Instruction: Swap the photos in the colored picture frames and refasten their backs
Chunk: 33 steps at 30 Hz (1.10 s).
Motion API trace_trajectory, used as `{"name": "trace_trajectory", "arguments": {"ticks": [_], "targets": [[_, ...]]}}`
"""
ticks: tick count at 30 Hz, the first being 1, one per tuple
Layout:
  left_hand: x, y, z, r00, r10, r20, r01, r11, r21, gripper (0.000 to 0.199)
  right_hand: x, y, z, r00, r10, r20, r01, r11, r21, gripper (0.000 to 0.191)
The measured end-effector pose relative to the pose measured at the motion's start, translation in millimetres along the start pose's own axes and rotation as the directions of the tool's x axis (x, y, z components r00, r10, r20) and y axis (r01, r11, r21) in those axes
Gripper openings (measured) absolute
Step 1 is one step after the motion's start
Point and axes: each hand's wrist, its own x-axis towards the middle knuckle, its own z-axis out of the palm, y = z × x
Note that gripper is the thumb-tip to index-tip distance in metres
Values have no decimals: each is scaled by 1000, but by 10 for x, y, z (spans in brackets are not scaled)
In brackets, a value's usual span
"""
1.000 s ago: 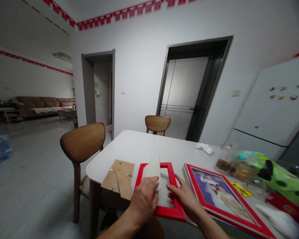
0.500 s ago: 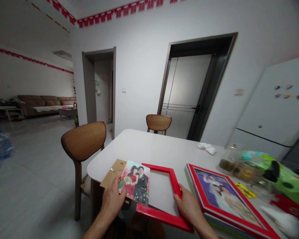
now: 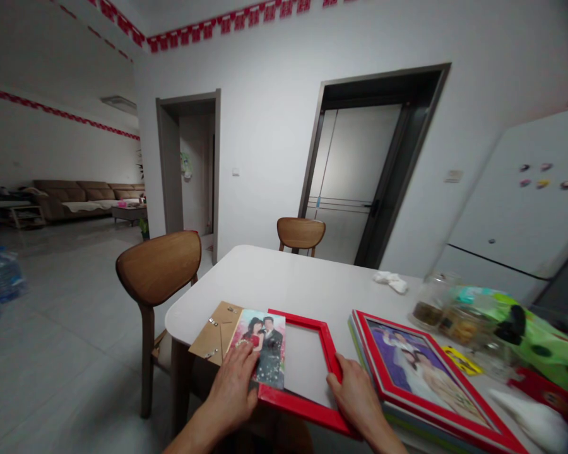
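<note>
Head view: the left hand (image 3: pixel 231 384) lies flat on a couple's photo print (image 3: pixel 271 347), its grip open and pressing the print onto the left bar of a red picture frame (image 3: pixel 330 353) on the white desk (image 3: pixel 284 277). The right hand (image 3: pixel 357 394) keeps a narrow grip on the frame's right bar, and a clipped cardboard backing (image 3: pixel 211 334) lies just beside the print.

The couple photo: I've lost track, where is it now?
In the head view, the photo lies over the red frame's left side, under the left hand, beside the cardboard backing.
</note>
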Motion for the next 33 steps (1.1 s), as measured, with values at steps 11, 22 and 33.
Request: {"name": "trace_trajectory", "arguments": {"ticks": [11, 22, 33], "targets": [[129, -44, 208, 998, 33, -60, -25, 992, 126, 51, -43, 1, 42, 999, -23, -29, 23, 1000, 10, 46], [376, 82, -294, 784, -491, -380, -12, 600, -800, 29, -97, -537, -252, 998, -34, 47, -17, 602, 798, 44], [355, 528, 174, 866, -499, -25, 26, 95, -995, 52, 139, -535, -345, 941, 169, 292, -327, 249, 911, 37]]}}
